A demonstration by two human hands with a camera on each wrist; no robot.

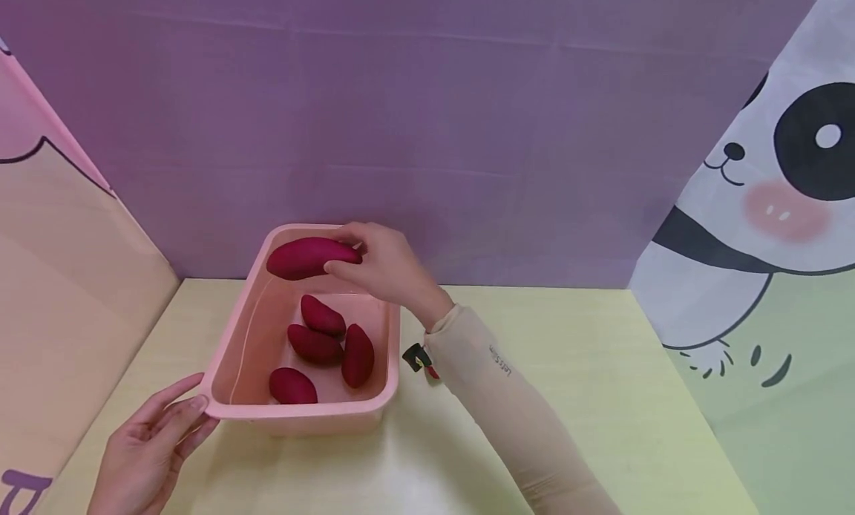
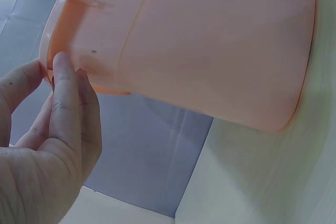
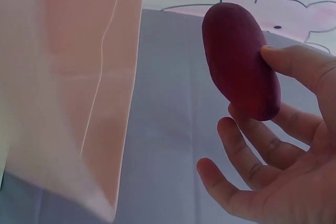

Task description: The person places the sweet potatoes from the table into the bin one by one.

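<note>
A pink plastic bin (image 1: 300,409) stands on the table, and several dark red sweet potatoes lie on its floor, one of them a curved sweet potato (image 1: 358,355) near the right wall. My right hand (image 1: 384,266) pinches another sweet potato (image 1: 309,257) by one end, thumb against fingers, up at the bin's far rim. In the right wrist view this sweet potato (image 3: 236,59) hangs beside the bin wall. At the near left corner my left hand (image 1: 150,441) grips the bin's rim between thumb and fingers; the left wrist view shows the bin's outer wall (image 2: 210,40) beyond those fingers.
A small black and red object (image 1: 417,357) lies on the table right of the bin, partly behind the right sleeve (image 1: 508,396). A purple backdrop (image 1: 427,129) rises behind the table (image 1: 568,366), with a panda-printed panel (image 1: 755,277) at the right and a pale panel (image 1: 67,277) at the left.
</note>
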